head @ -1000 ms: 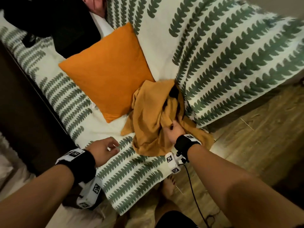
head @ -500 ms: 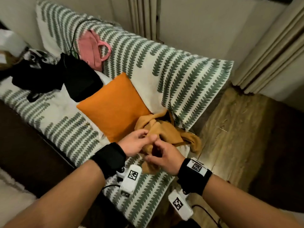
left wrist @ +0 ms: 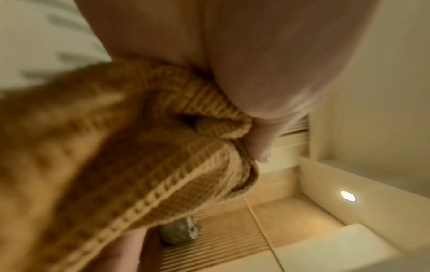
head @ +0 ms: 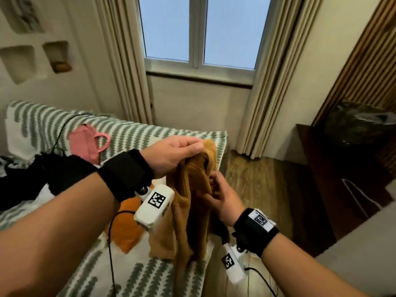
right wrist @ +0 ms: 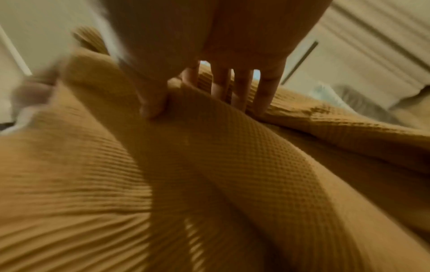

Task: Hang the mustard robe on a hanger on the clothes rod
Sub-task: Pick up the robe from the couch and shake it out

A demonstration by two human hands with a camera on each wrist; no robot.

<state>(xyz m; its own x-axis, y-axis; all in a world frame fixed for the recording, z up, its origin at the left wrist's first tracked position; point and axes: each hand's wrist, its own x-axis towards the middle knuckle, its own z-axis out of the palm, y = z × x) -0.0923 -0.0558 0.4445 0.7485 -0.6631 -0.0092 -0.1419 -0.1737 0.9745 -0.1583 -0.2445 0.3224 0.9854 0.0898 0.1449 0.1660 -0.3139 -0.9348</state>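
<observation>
The mustard waffle-weave robe (head: 190, 211) hangs bunched in the air above the bed's near corner. My left hand (head: 177, 151) pinches its top edge, the highest point of the cloth. In the left wrist view the robe's (left wrist: 139, 156) hem is bunched under my left hand's (left wrist: 256, 117) fingertips. My right hand (head: 218, 194) grips a fold a little lower, on the robe's right side. The right wrist view shows my right hand (right wrist: 167, 99) with its thumb pressed against a ridge of the robe (right wrist: 209, 174). No hanger or clothes rod is in view.
The bed (head: 137, 273) with a green leaf-print cover lies below, with an orange pillow (head: 128, 228), a pink bag (head: 87, 142) and black items (head: 53, 174) on it. A window (head: 199, 31) with beige curtains is ahead. Wood floor (head: 257, 194) and a dark cabinet (head: 334, 168) stand on the right.
Both hands have lifted the robe off the bed. My left hand joined the right on the cloth and rose to its top edge. The head view tilted up toward the window.
</observation>
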